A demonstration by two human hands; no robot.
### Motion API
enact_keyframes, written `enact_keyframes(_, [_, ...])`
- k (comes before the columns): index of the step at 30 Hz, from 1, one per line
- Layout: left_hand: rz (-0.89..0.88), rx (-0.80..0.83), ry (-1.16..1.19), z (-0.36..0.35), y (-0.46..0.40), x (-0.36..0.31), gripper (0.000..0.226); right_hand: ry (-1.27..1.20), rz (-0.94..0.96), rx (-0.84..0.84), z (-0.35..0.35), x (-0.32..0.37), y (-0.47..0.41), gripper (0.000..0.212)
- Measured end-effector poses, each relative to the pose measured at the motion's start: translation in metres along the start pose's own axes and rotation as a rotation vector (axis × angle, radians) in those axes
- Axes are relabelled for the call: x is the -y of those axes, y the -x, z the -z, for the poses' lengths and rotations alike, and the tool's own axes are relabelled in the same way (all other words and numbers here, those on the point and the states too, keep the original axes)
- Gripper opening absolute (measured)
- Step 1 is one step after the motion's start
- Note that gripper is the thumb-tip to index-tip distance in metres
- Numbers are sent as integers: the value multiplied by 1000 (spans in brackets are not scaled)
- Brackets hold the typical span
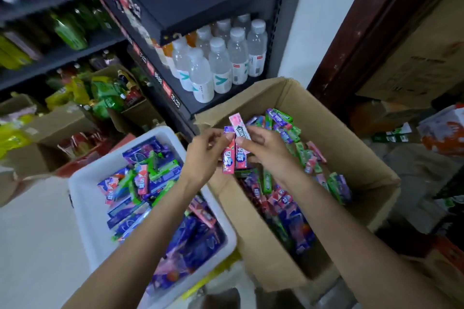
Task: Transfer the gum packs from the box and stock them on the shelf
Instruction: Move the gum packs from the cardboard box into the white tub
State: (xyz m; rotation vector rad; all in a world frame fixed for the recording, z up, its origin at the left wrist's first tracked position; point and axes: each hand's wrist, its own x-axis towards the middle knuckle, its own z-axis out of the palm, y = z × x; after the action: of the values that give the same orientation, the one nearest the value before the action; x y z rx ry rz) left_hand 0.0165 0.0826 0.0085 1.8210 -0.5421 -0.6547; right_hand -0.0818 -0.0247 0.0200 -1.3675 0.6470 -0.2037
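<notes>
While both hands met above the box point(283, 90), the left hand point(206, 155) and right hand point(263, 148) each pinched the pink gum packs point(237, 144), long axis pointing away toward the shelf point(190, 105). Left grip sat nearer the shelf.

Dark metal shelving point(175, 7) fills upper left, stocked with clear bottles point(221, 62) and green bottles point(70, 30). White wall point(313, 20) right of it, brown door frame point(364, 27) beyond. Pale floor point(32, 246) lower left. Cartons point(414, 57) stacked far right.
</notes>
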Motion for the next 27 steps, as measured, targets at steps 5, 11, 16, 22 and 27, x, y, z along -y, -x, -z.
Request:
enact_keyframes(5, [29,-9,-138,99,2,44,21,40,42,-23,-109,-26,-21,21])
enact_keyframes(11, [96,-15,-515,158,-15,90,18,515,-50,-146,-170,-78,-53,39])
enact_keyframes(16, [111,94,-746,168,-29,121,36,991,-19,-135,-181,-87,-64,41])
enact_keyframes(22, [-12,79,-729,171,-18,120,47,1046,35,-15,-177,-81,-52,46])
enact_keyframes(27, [-166,91,-527,144,-11,90,32,830,153,-202,-143,-55,-21,28])
